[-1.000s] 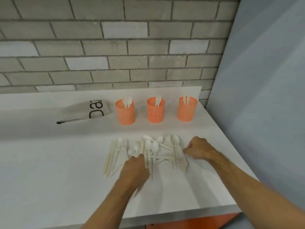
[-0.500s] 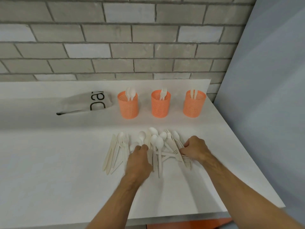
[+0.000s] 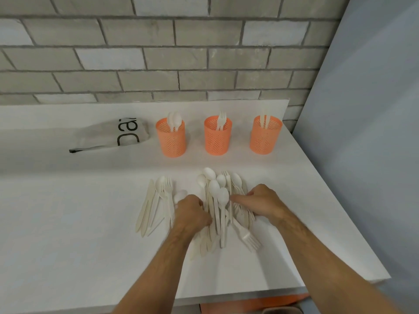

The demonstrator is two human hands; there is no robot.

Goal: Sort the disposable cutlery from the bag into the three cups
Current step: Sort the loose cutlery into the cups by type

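Three orange mesh cups stand in a row at the back. The left cup (image 3: 170,140) holds spoons, the middle cup (image 3: 218,138) forks, the right cup (image 3: 264,138) knives. A pile of white disposable cutlery (image 3: 215,191) lies on the white counter (image 3: 68,223) in front of them. My left hand (image 3: 190,211) is curled into the pile's left side, gripping a spoon (image 3: 180,196) whose bowl pokes out above the knuckles. My right hand (image 3: 260,203) lies on the pile's right side, with thumb and fingertips pinching a spoon handle. The emptied bag (image 3: 113,137) lies flat, left of the cups.
A small set of knives, a spoon and a fork (image 3: 154,207) lies apart, left of the pile. A single fork (image 3: 248,237) points toward the counter's front edge. A brick wall runs behind the cups. A grey panel (image 3: 362,132) bounds the counter on the right.
My right hand has slid left into the pile and its fingers have stretched out from a fist. My left hand has stayed curled in the pile's left side. The camera has moved closer.
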